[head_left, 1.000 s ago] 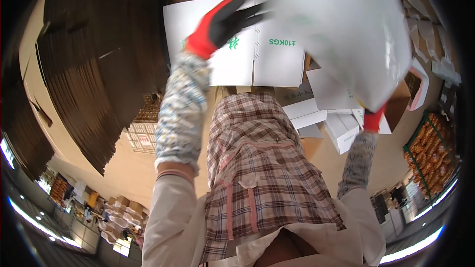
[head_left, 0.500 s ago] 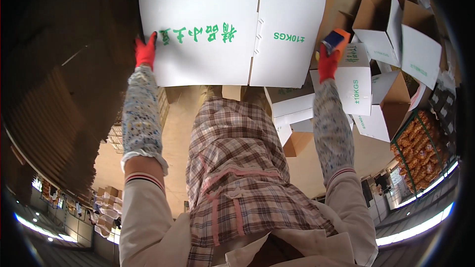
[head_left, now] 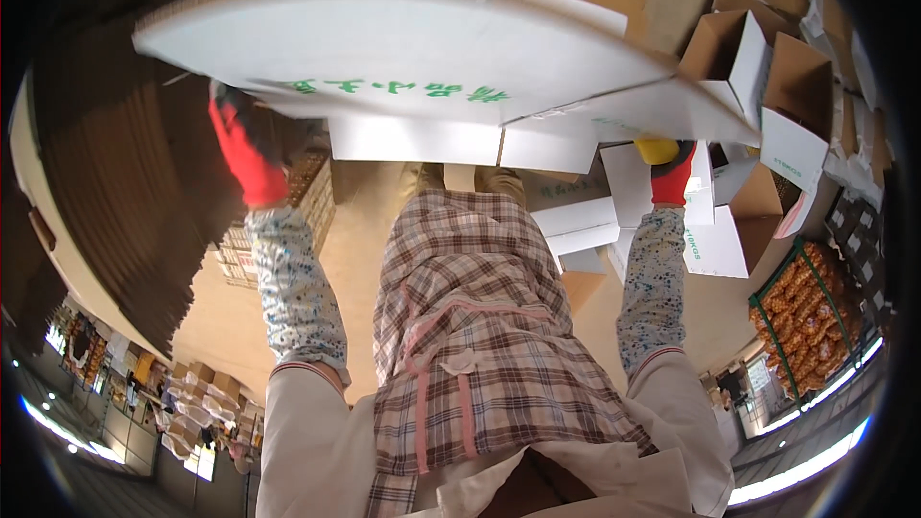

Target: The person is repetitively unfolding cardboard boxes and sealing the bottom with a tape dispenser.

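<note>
A large flattened white carton (head_left: 413,48) with green lettering is raised and tilted in front of me, its far side blurred. My left hand (head_left: 247,149), in a red glove with dark palm and fingers, grips its near left edge; the fingertips are partly hidden. Under the carton's right part is my right hand (head_left: 672,177), also gloved in red and black. It is closed around what looks like a tape dispenser, of which a yellow rounded part (head_left: 657,150) shows. Another white flat carton (head_left: 413,141) lies below the raised one.
Opened white and brown boxes (head_left: 739,48) lie heaped at the right. Beyond them stands a green-framed stack of filled orange net bags (head_left: 804,312). A large stack of brown cardboard sheets (head_left: 115,192) fills the left side. Packed crates (head_left: 312,201) stand on the floor behind my left hand.
The top carton has gone from lying flat to being lifted and tilted, shifting left. My left hand has moved outward with its edge; my right hand has moved nearer, under the carton's right side.
</note>
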`<state>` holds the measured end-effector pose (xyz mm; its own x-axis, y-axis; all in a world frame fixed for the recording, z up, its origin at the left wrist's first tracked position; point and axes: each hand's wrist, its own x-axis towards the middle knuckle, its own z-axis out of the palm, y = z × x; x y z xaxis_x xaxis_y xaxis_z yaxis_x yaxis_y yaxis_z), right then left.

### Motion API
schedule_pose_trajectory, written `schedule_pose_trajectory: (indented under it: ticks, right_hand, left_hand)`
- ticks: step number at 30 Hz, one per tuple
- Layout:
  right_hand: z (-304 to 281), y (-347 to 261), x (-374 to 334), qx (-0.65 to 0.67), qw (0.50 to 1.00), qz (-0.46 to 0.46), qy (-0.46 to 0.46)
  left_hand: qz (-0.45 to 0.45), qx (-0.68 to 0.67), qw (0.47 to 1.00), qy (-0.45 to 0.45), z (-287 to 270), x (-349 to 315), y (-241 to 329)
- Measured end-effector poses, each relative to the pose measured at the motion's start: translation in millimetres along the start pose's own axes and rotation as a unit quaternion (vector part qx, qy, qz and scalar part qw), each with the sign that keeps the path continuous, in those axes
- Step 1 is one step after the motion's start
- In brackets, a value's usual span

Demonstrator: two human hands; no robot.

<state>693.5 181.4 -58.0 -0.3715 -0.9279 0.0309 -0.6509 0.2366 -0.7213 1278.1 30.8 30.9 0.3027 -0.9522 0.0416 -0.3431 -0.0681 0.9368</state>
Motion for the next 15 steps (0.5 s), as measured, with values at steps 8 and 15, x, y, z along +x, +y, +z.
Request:
schedule_pose_trajectory:
  ticks: [8, 15]
  right_hand:
    - [-41.6, -212.2, 73.1, 0.086, 0.938, 0.157, -0.298]
    - [-41.2, -294.9, 49.1, -0.083, 0.846, -0.047, -0.524]
  left_hand:
    - [-0.138, -0.178, 0.974, 0.009, -31.7, 14.0, 30.0]
    - [-0.082, -0.221, 0.971, -0.046, -41.5, 9.3, -8.1]
